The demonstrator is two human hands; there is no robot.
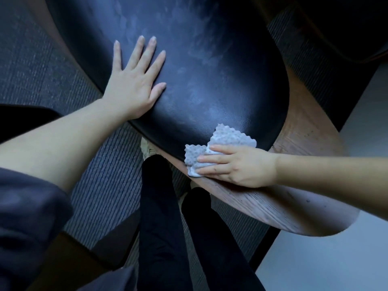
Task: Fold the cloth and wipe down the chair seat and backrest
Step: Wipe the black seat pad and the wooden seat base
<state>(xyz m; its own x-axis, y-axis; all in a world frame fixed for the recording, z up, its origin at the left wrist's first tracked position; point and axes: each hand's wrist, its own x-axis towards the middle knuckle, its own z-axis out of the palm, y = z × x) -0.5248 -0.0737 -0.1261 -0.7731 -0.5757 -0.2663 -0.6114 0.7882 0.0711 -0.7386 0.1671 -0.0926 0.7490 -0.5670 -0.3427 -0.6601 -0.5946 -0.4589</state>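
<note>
Left hand (pixel 134 87) lies flat on the black padded chair seat (pixel 199 59), near its left edge. Its grip is apart, fingers spread straight and holding nothing. Right hand (pixel 237 166) presses the grey bumpy cloth (pixel 226 137) with straight fingers laid on top; the thumb is hidden, and the grip is not curled. The crumpled cloth sits at the near edge of the seat, partly on the black padding and partly on the wooden rim (pixel 262 202). Dark-clad legs (pixel 159 217) stand just beside the rim. Ribbed grey carpet (pixel 31 66) lies below. A dark sleeve (pixel 27 217) is pushed up the left arm.
</note>
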